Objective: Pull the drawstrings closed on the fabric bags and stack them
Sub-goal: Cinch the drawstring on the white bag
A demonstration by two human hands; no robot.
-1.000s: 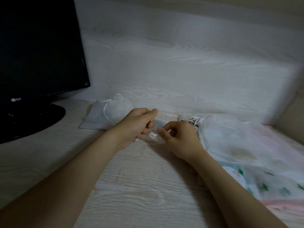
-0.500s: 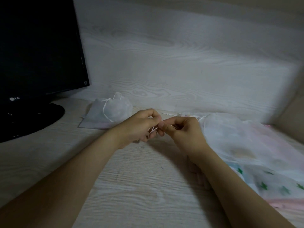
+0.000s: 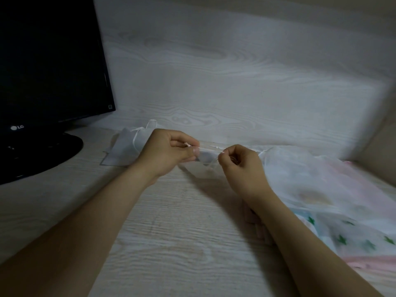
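The fingers (image 3: 194,151) of the left hand (image 3: 169,151) are curled and pinch one end of a white drawstring (image 3: 205,148). A short knotted end stands out above the thumb. The fingers (image 3: 225,157) of the right hand (image 3: 242,166) are also curled and pinch the other end of the same drawstring. It runs nearly straight between the two hands, a little above the desk (image 3: 171,232). Under it, between the hands, hangs a small thin bag (image 3: 206,162), almost transparent; its lower edge reaches the desk. Behind the left hand a white bag (image 3: 122,148) lies flat on the desk, its cord loose on top. On the right a heap of thin cloth (image 3: 321,181) with green stars lies just beside the right wrist. A black monitor (image 3: 49,61) stands at the far left.
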